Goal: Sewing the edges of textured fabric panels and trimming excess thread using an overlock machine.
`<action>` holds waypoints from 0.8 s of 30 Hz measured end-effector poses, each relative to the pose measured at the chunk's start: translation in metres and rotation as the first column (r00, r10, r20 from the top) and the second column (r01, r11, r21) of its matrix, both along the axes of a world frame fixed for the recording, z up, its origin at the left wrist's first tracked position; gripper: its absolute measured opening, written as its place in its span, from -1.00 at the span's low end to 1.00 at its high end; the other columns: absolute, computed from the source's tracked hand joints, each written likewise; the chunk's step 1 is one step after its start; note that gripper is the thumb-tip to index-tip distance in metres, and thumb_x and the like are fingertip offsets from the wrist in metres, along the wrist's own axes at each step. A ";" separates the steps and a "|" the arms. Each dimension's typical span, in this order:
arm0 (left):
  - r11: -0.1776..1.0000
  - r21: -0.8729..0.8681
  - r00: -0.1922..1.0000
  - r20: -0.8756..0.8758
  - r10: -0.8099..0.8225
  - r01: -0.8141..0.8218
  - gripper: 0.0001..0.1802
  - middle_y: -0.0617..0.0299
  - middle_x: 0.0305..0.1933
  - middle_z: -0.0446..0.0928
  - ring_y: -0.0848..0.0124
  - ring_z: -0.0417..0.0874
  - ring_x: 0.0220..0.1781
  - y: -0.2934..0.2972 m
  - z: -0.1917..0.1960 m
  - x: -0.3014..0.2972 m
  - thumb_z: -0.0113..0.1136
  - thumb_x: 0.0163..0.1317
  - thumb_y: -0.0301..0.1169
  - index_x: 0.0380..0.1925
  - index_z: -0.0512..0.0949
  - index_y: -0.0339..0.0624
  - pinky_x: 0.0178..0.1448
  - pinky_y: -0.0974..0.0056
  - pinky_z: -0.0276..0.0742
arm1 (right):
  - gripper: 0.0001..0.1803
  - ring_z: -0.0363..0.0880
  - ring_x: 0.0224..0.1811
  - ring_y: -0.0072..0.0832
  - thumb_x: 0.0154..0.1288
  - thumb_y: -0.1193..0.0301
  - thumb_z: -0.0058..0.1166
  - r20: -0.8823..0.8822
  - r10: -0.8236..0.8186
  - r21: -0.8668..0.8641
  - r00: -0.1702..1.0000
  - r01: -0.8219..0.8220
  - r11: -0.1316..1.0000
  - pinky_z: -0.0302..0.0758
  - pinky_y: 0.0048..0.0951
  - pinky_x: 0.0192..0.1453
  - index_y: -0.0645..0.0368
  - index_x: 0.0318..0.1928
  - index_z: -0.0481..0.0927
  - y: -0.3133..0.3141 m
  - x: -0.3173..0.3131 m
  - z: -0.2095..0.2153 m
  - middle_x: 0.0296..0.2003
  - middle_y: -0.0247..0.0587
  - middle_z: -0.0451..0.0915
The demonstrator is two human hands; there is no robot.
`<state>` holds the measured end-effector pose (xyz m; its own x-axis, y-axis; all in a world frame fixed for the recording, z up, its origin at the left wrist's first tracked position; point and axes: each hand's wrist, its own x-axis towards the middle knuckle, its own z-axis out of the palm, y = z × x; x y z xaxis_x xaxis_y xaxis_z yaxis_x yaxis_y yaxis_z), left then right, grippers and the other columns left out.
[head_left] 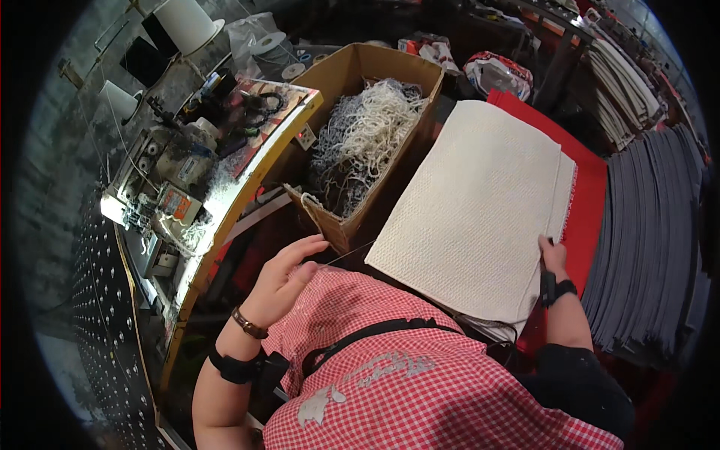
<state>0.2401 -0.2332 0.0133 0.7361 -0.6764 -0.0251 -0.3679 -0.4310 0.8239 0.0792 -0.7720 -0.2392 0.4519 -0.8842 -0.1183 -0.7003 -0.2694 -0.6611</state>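
A stack of cream, woven-textured mats (472,202) lies in front of me, slightly tilted to the right. Its top mat has a plain left edge, and a fringe of red shows along the right side. My right hand (553,259) is closed on the right edge of the top mat near its lower corner, thumb on top. My left hand (289,274) is raised off the mats' lower left corner, fingers stretched and thumb apart. A thin thread (346,255) runs from that corner toward the left thumb; whether the fingers touch it I cannot tell.
A cardboard box (319,217) full of tangled white and grey yarn (375,127) stands beyond my left hand. At the left is a sewing machine (172,195) on a yellow-edged table (259,184), with thread cones (187,26) above. A pile of grey mats (649,240) stands at the right, beside a red surface (589,202).
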 end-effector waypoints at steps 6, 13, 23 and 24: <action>0.974 -0.093 0.952 -0.249 0.178 -0.207 -0.63 0.19 0.00 0.46 0.45 0.42 0.07 0.019 -0.028 -0.004 -0.03 0.27 -0.37 0.04 0.38 -0.29 0.16 0.35 0.28 | -0.57 0.56 -0.38 -0.13 -0.01 0.13 0.18 0.013 -0.086 -0.177 0.996 0.087 0.980 0.42 -0.22 -0.26 0.35 -0.42 0.58 -0.015 0.055 0.016 -0.46 0.06 0.58; 0.945 -0.106 0.919 -0.290 0.267 -0.308 -0.65 0.20 -0.01 0.47 0.47 0.43 0.05 0.045 -0.043 -0.016 -0.01 0.24 -0.42 0.02 0.39 -0.29 0.14 0.35 0.31 | -0.64 0.55 -0.40 -0.23 0.04 0.19 0.17 -0.047 -0.215 -0.227 0.976 0.199 0.953 0.40 -0.25 -0.27 0.29 -0.39 0.56 -0.044 -0.003 -0.015 -0.50 -0.06 0.56; 0.879 -0.149 0.842 -0.397 0.367 -0.453 -0.66 0.17 -0.01 0.47 0.41 0.46 0.05 0.081 -0.050 -0.031 0.00 0.21 -0.47 0.00 0.39 -0.33 0.14 0.32 0.33 | -0.72 0.57 -0.28 -0.18 0.08 0.23 0.11 -0.372 -0.135 -0.379 0.918 -0.018 0.925 0.46 -0.22 -0.24 0.18 -0.31 0.58 -0.010 0.041 0.059 -0.41 -0.08 0.60; 0.857 -0.172 0.829 -0.402 0.389 -0.485 -0.67 0.17 -0.02 0.47 0.43 0.46 0.04 0.088 -0.049 -0.030 0.00 0.21 -0.49 -0.01 0.39 -0.34 0.14 0.34 0.33 | -0.72 0.56 -0.24 -0.14 0.11 0.23 0.05 -0.300 -0.046 -0.406 0.953 -0.084 0.910 0.46 -0.20 -0.21 0.15 -0.28 0.58 0.006 0.061 0.068 -0.35 -0.06 0.60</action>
<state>0.2103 -0.1448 -0.0355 0.9315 -0.3021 -0.2024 0.1333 -0.2342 0.9630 0.1397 -0.7660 -0.1708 0.4703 -0.8742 0.1209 -0.8375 -0.4853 -0.2511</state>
